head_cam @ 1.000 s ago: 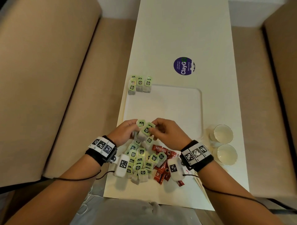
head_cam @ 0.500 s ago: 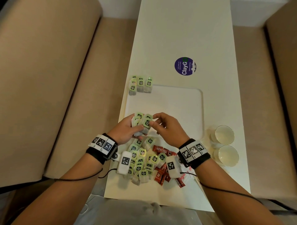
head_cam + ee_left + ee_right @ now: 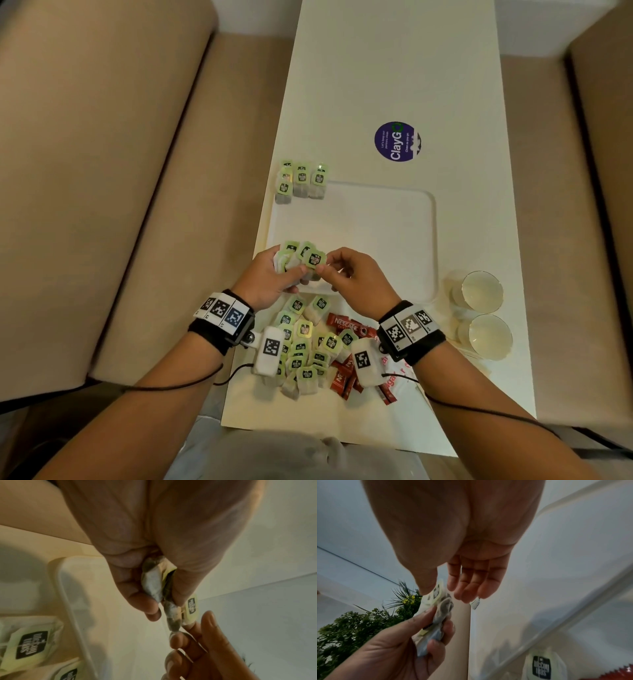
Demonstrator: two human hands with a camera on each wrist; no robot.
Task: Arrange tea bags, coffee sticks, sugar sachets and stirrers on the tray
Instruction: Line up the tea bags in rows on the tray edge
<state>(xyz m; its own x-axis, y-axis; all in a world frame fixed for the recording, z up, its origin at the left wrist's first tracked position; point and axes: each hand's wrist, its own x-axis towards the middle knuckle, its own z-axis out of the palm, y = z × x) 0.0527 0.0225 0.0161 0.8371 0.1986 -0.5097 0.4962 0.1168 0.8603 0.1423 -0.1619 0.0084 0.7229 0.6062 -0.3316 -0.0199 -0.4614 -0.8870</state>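
My left hand (image 3: 289, 272) grips a bundle of several green-tagged tea bags (image 3: 301, 255) above the near left part of the white tray (image 3: 376, 226). My right hand (image 3: 325, 269) pinches the rightmost tea bag of that bundle by its tag (image 3: 192, 605). In the left wrist view the tea bags (image 3: 152, 584) are squeezed between thumb and fingers. A row of tea bags (image 3: 301, 181) lies at the tray's far left corner. Between my wrists sits a loose pile of tea bags (image 3: 305, 342), red Nescafe coffee sticks (image 3: 346, 325) and sugar sachets (image 3: 394, 380).
Two paper cups (image 3: 481, 291) (image 3: 489, 337) stand right of the tray. A purple round sticker (image 3: 397, 141) is on the white table beyond the tray. Beige sofa cushions (image 3: 102, 171) flank the narrow table on both sides. A plant (image 3: 368, 622) shows in the right wrist view.
Both hands have moved forward from over the pile to the tray's near edge, carrying the tea bags. The bundle in my left hand is now gathered tighter.
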